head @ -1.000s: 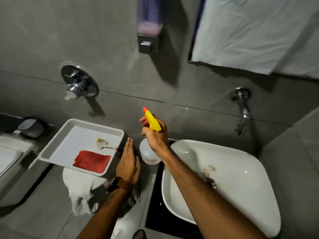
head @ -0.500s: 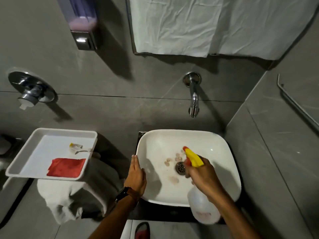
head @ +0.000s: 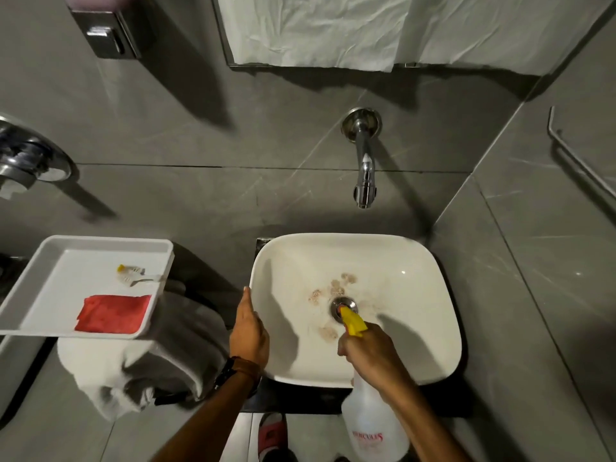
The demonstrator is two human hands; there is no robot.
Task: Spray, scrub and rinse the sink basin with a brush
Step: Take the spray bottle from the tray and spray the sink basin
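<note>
Head view is showing my right hand wrapping the neck of the spray bottle, fingers closed around it, with the yellow nozzle aiming down into the white sink basin just over the drain. My left hand is resting flat, fingers pressed together, on the basin's left rim, steadying me. Brownish stains are sitting around the drain and on the near slope. I am judging this as the spraying step: to do it well I should be keeping the nozzle pointed at each stain in turn, wetting the slopes too, and holding the bottle upright enough to draw liquid. The brush is lying in the white tray on the left, well apart from the basin, next to a red cloth. The tap is hanging from the wall above the basin. Red lettering on the bottle is reading "HERCULES"; smaller print beneath it is too small to read.
</note>
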